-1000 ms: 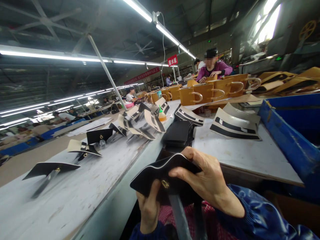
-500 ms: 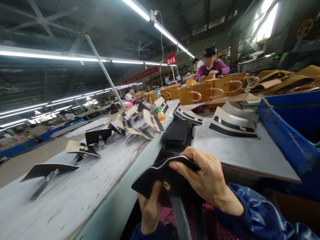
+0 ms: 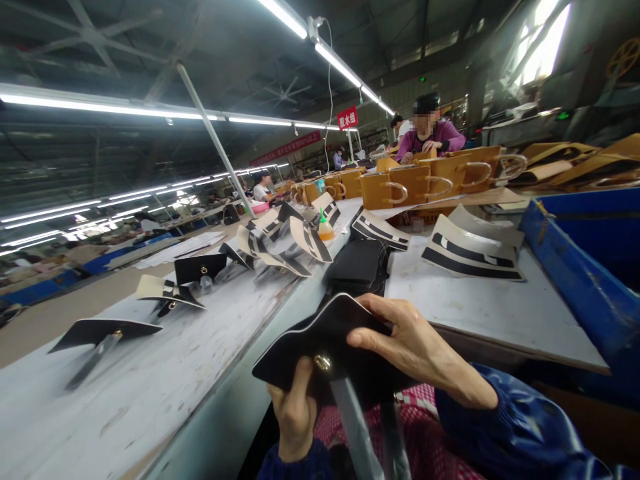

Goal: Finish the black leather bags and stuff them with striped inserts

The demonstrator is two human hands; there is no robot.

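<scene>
Both hands hold a black leather panel [image 3: 300, 343] with a pale edge, bent in a wave above my lap. My left hand [image 3: 296, 410] grips its lower left part, thumb on the face beside a gold metal fitting [image 3: 323, 363]. My right hand [image 3: 405, 343] has the right part pinched, thumb on the near face and fingers behind the top edge. A strap in clear plastic [image 3: 353, 423] hangs down below the fitting. A stack of black panels [image 3: 357, 267] lies just beyond the held panel.
Several similar panels with straps, such as a black one [image 3: 103, 330], lie along the white table [image 3: 165, 380]. A glue bottle [image 3: 326, 228] stands among them. Mustard-brown bags [image 3: 400, 187] line the back, near a co-worker in purple [image 3: 450, 135]. A blue bin [image 3: 575, 247] stands right.
The panel has shifted slightly left, and its top edge now arches higher. My right hand has loosened its curl and lies flatter along the panel. The view has shifted a little.
</scene>
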